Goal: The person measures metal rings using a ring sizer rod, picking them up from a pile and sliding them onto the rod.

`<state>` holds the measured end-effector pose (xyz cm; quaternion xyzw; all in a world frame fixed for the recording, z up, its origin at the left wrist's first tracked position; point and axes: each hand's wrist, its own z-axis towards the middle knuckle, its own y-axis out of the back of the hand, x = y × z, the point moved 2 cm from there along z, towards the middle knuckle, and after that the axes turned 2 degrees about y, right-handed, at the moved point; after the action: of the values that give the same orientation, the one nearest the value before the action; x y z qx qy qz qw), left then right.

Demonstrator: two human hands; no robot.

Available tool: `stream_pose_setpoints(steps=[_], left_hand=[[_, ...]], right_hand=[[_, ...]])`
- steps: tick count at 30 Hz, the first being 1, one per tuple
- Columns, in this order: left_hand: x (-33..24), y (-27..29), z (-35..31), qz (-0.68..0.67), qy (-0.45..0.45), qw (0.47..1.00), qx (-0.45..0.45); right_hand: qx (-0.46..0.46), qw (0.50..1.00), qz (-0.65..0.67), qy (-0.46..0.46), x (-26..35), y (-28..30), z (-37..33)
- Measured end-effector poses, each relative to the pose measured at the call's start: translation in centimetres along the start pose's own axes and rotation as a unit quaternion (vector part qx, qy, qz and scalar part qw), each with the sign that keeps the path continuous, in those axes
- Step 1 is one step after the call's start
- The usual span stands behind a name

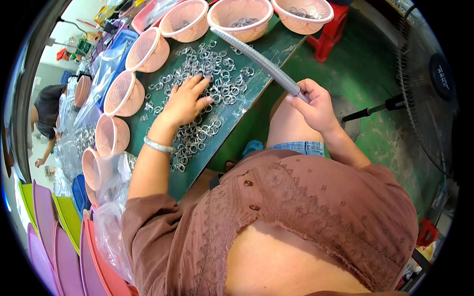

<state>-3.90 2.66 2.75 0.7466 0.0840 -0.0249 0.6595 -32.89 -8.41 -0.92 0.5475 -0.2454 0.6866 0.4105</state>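
Note:
Many small silver metal rings (227,89) lie loosely heaped on the green table (231,119). Over the heap, my left hand (186,100) rests with its fingers spread, the fingertips and thumb touching rings; whether any ring is under the palm is hidden. My right hand (316,106) is closed round the thick end of a long grey tapered ring mandrel (261,60) with marks along its length. It points up and to the left, its thin tip above the table near the far baskets. I see no ring on the mandrel.
Pink baskets curve round the table's left and far edges, including one at left (124,93) and one holding rings (240,18). A black fan (429,84) stands right, a red stool (330,34) beyond the table. Stacked colored baskets (69,246) and another person (49,111) are at left.

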Motion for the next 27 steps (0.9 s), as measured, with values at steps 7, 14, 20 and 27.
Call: stream_pose_setpoints(steps=[7, 14, 20, 27], left_hand=[[5.4, -0.2, -0.3, -0.225, 0.032, 0.951, -0.21], [1.0, -0.5, -1.4, -0.104, -0.064, 0.971, -0.207], [1.0, -0.9, -0.7, -0.071, -0.047, 0.969, -0.233], [4.3, -1.1, -0.1, -0.421, 0.182, 0.855, -0.242]], right_hand=[[0.021, 1.0, -0.018, -0.004, 0.5, -1.2, -0.4], [0.036, 0.999, -0.035, -0.001, 0.2, -2.0, 0.0], [0.043, 0.999, -0.018, -0.014, 0.3, -2.7, 0.1], [0.027, 0.999, -0.044, -0.006, 0.3, -2.4, 0.4]])
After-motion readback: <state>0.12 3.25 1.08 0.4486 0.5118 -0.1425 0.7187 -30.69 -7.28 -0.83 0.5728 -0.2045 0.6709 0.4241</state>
